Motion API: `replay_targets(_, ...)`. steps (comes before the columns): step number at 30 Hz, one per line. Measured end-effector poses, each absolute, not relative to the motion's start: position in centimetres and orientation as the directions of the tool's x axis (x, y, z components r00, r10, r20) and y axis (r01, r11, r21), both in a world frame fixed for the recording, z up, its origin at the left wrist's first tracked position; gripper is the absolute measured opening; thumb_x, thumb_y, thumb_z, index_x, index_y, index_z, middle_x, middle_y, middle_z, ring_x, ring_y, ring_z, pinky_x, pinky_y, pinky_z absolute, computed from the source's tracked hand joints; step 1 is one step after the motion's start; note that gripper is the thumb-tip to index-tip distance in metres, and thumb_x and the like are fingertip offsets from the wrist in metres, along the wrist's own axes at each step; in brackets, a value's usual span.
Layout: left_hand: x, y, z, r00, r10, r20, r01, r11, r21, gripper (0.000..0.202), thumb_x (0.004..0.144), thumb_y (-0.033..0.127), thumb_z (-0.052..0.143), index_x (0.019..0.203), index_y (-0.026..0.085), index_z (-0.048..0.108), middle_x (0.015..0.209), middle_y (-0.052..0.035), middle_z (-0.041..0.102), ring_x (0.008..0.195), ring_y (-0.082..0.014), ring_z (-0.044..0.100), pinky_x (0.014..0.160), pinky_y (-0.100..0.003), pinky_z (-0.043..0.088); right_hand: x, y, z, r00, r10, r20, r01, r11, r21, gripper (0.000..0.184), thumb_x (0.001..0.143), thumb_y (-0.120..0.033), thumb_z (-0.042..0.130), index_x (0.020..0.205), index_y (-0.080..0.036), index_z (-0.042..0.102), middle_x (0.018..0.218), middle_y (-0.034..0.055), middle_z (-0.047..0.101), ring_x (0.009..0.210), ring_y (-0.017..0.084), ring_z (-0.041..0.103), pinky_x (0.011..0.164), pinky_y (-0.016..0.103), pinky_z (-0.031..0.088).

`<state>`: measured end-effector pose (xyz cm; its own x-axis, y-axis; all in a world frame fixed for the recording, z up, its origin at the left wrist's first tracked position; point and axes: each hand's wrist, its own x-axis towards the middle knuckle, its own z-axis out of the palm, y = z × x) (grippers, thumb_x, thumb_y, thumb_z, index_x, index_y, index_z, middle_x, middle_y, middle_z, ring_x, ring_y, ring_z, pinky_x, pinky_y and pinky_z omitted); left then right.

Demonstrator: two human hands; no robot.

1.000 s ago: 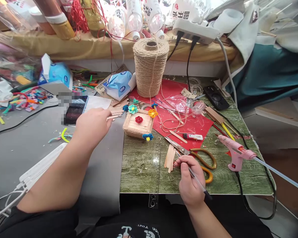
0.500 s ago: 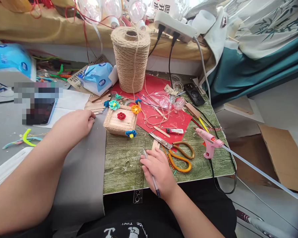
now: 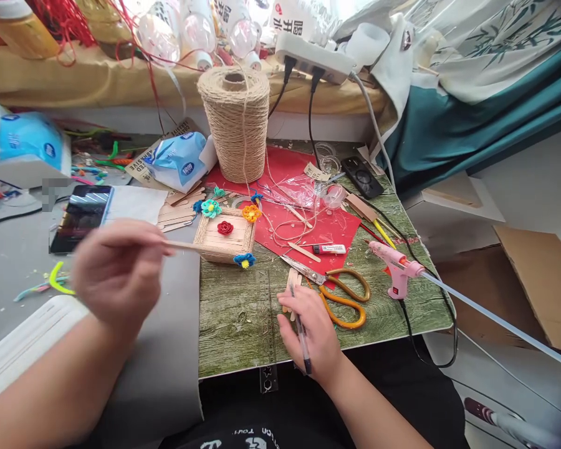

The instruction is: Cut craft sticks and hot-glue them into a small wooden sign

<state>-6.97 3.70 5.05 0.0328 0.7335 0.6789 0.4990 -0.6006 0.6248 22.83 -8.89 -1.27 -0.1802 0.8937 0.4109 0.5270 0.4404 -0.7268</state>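
Note:
My left hand (image 3: 115,271) is blurred by motion and is closed on a wooden craft stick (image 3: 187,247) that points right, toward a small stick box (image 3: 224,237) decorated with coloured flowers. My right hand (image 3: 311,333) rests on the green mat (image 3: 243,324) with a pen (image 3: 302,340) held in its fingers, fingertips beside a few loose craft sticks (image 3: 292,284). Orange-handled scissors (image 3: 341,293) lie just right of that hand.
A big twine spool (image 3: 236,121) stands at the back on red paper (image 3: 327,224). A pink glue gun (image 3: 397,268) with a long glue stick lies at right. A phone (image 3: 79,215), tissue packs (image 3: 177,159), a stack of sticks (image 3: 177,212) and a power strip (image 3: 308,56) are around.
My left hand left the stick stack near the phone and came back toward me holding one stick. My right hand shifted left along the mat's front with the pen.

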Motion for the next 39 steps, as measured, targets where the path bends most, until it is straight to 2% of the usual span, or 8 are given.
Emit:
replay_targets(3,-3.8,1.4,5.3,0.65,0.537,0.538,0.123,-0.772,0.623,0.021,0.091,0.005,0.061,0.106,0.019,0.063,0.088,-0.0032,0.069,0.08,-0.0135,0.067,0.071,-0.026,0.058,23.3,-9.2,-1.1,-0.102,0.892,0.44,0.43,0.439,-0.789,0.05,0.089,-0.012,0.069,0.135,-0.024,0.056,0.124,0.0131,0.069,0.115,0.029,0.066,0.099,0.052,0.055)
replay_targets(5,-2.0,0.3,4.8,0.772,0.418,0.48,0.029,-0.776,0.63,0.019,0.094,0.007,0.059,0.109,0.018,0.063,0.094,-0.0069,0.073,0.084,-0.0153,0.069,0.074,-0.026,0.057,23.4,-9.4,-1.0,-0.182,0.864,0.47,0.379,0.502,-0.777,0.052,0.087,-0.015,0.074,0.135,-0.024,0.055,0.122,0.013,0.071,0.109,0.029,0.068,0.094,0.05,0.057)
replay_targets(10,-0.4,-0.5,1.9,0.803,0.365,0.471,0.006,-0.796,0.606,0.014,0.101,0.015,0.057,0.113,0.019,0.062,0.097,-0.0078,0.075,0.087,-0.0173,0.07,0.077,-0.029,0.056,23.1,-9.7,-1.4,-0.427,0.772,0.472,0.377,0.626,-0.683,0.043,0.092,-0.002,0.065,0.127,-0.027,0.058,0.108,0.0085,0.075,0.091,0.021,0.071,0.079,0.038,0.059)
replay_targets(17,-1.2,0.8,0.3,0.826,0.474,0.304,0.273,-0.809,0.52,0.026,0.103,0.038,0.062,0.121,0.019,0.062,0.109,-0.0093,0.075,0.099,-0.0223,0.07,0.086,-0.035,0.056,22.4,-9.3,-2.4,0.032,0.979,0.204,0.295,0.185,-0.937,0.024,0.097,-0.015,0.068,0.113,-0.029,0.058,0.1,0.0045,0.07,0.079,0.018,0.071,0.072,0.034,0.062)
replay_targets(20,-1.3,1.2,-0.1,0.877,0.408,0.255,0.262,-0.85,0.457,0.02,0.104,0.037,0.06,0.11,0.019,0.066,0.114,-0.0091,0.074,0.11,-0.0251,0.068,0.096,-0.04,0.054,22.1,-8.7,-2.5,0.021,0.984,0.178,0.339,0.161,-0.927,0.024,0.096,-0.019,0.071,0.115,-0.028,0.06,0.106,0.0056,0.072,0.081,0.019,0.073,0.075,0.036,0.063)
replay_targets(24,-1.2,1.4,-0.4,0.883,0.423,0.206,0.287,-0.831,0.476,0.017,0.103,0.034,0.062,0.108,0.019,0.068,0.109,-0.0081,0.074,0.113,-0.0247,0.067,0.099,-0.039,0.054,22.0,-7.8,-2.1,0.047,0.953,0.299,0.554,0.224,-0.802,0.036,0.093,-0.021,0.077,0.124,-0.028,0.06,0.129,0.0113,0.07,0.113,0.027,0.071,0.099,0.049,0.059)
replay_targets(30,-1.3,1.4,-0.6,0.882,0.421,0.212,0.284,-0.834,0.474,0.017,0.102,0.035,0.063,0.104,0.019,0.069,0.122,-0.0108,0.073,0.12,-0.0272,0.066,0.103,-0.042,0.055,23.7,-7.3,-1.1,-0.27,0.9,0.342,0.702,0.427,-0.57,0.032,0.092,-0.017,0.076,0.119,-0.029,0.065,0.125,0.007,0.078,0.124,0.032,0.065,0.104,0.056,0.049)
replay_targets(39,-1.4,1.8,-1.2,0.87,0.424,0.253,0.228,-0.799,0.556,0.017,0.096,0.028,0.071,0.111,0.02,0.072,0.128,-0.0109,0.074,0.125,-0.0272,0.068,0.109,-0.041,0.056,25.4,-6.6,-0.9,-0.546,0.806,0.23,0.598,0.567,-0.566,0.024,0.099,-0.015,0.065,0.119,-0.028,0.068,0.133,0.0048,0.076,0.14,0.027,0.059,0.12,0.056,0.041)
